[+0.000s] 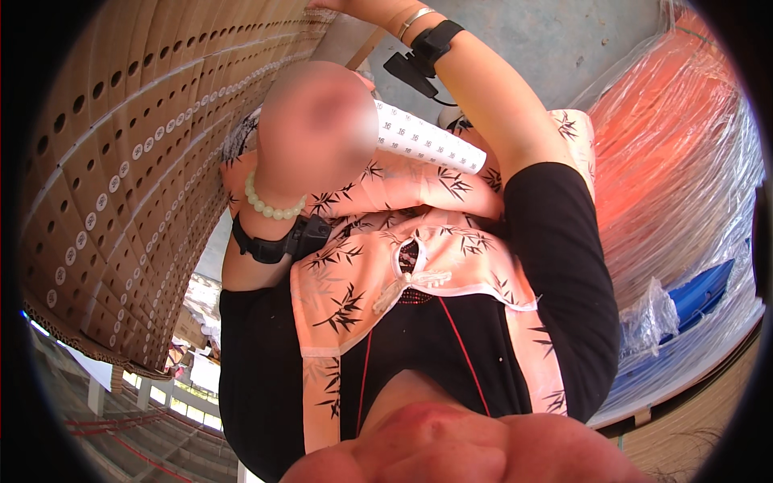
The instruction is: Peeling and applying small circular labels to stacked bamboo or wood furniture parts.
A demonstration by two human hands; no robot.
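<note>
A rolled white sheet of round printed labels [427,135] sticks out to the right from my left hand [318,121], which grips its end. That hand is heavily blurred, so its separate fingers do not show. A pale bead bracelet and a black strap circle the left wrist. At the top edge my right hand [348,6] reaches toward the far end of the stacked cardboard [153,105]; most of it is cut off by the frame. The right wrist carries a bangle and a black strap with a small device. Several round white labels run in rows along the cardboard.
The cardboard stack with rows of dark holes rises close on my left. On the right stand orange goods in clear plastic wrap [668,153], with a blue piece [700,298] lower down. Grey floor [515,40] shows ahead. A peach patterned apron [475,241] covers my front.
</note>
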